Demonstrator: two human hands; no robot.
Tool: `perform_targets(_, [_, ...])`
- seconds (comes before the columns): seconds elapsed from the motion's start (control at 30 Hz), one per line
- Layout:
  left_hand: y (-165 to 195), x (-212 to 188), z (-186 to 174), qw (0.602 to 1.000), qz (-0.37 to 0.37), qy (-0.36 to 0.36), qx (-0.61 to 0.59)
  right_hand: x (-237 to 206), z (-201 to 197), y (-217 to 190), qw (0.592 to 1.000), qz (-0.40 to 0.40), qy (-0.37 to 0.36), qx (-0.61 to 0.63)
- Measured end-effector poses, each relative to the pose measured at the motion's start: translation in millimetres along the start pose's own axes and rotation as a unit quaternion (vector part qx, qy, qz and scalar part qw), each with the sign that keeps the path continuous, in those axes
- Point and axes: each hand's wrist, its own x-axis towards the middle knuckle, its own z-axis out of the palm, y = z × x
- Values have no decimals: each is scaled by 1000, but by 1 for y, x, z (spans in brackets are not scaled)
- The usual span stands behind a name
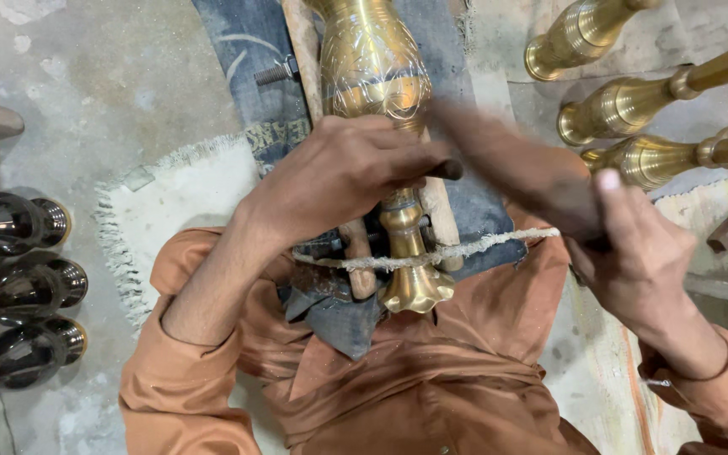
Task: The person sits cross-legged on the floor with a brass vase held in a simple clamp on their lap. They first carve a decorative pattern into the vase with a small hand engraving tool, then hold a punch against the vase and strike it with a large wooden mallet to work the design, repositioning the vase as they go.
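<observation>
Brass vase [374, 67] steadied by left hand [343, 173]; right hand [634, 244] grips a blurred tool [499, 160].

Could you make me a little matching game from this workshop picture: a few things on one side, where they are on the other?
Things:
1. engraved brass vase
2. dark vases
3. plain brass vases
4. rope

Places:
A. lying at the far left on the floor
B. lying at the upper right
C. across the person's lap, under the left hand
D. stretched across the brass vase's neck toward the right hand

Pairs: 1-C, 2-A, 3-B, 4-D
</observation>
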Motion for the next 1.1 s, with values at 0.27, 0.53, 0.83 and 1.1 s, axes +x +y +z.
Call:
perform_targets(0.27, [7,3,2,988,-124,-96,15,-10,1,1,999,-10,-11,-39])
perform_targets(0.53, [3,-10,1,996,-28,61,54,-8,-4,23,999,6,-5,33])
perform_targets(0.83, [-8,-4,0,999,0,40,11,-33,-26,61,999,16,-40,16])
perform_targets(1.1, [-11,-8,-5,1000,7,24,8,-45,-6,79,931,257,-87,244])
